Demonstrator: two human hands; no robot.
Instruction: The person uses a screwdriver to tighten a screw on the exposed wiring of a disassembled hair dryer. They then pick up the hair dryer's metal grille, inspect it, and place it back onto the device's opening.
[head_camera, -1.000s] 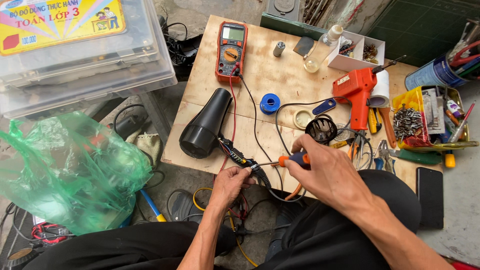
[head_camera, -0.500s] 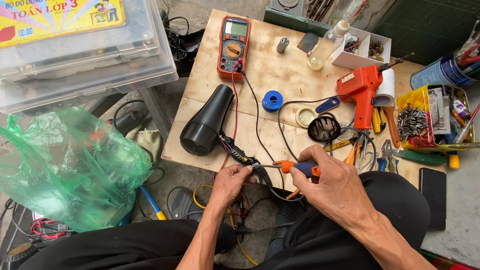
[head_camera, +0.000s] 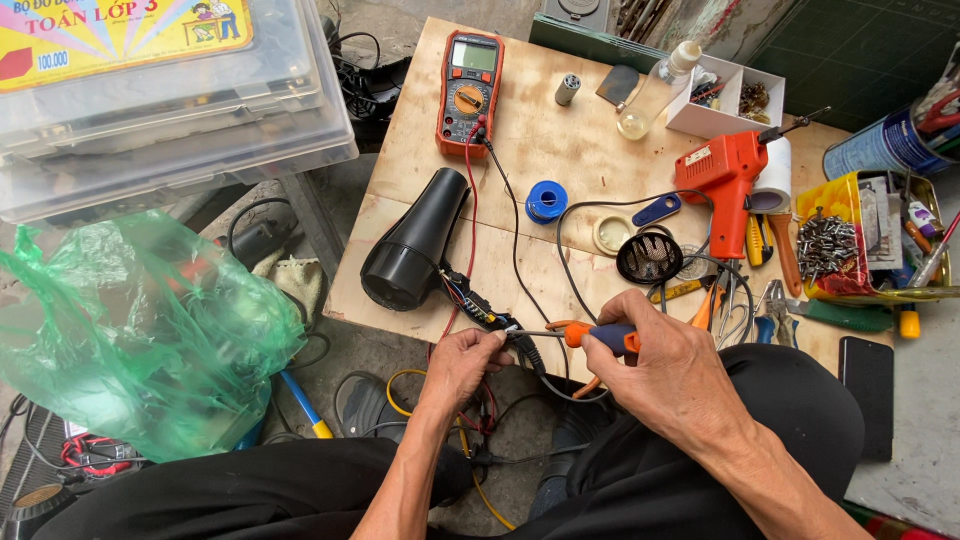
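2 hands near edge of bench (head_camera: 560, 130). Left hand (head_camera: 462, 365) pinched shut on small circuit board (head_camera: 478, 308) w/ wires, hanging just off bench front edge. Right hand (head_camera: 668, 365) fisted round 1 screwdriver (head_camera: 585, 335), orange/blue grip, tip at the board, contact prob but hard to tell. 1 black hair dryer (head_camera: 412, 245) just behind board, open end twd front-left edge. Farther: 1 blue solder spool (head_camera: 545, 201), 1 orange solder gun (head_camera: 728, 180), 1 multimeter (head_camera: 468, 90) at far edge. Mid bench open; right side crowded.
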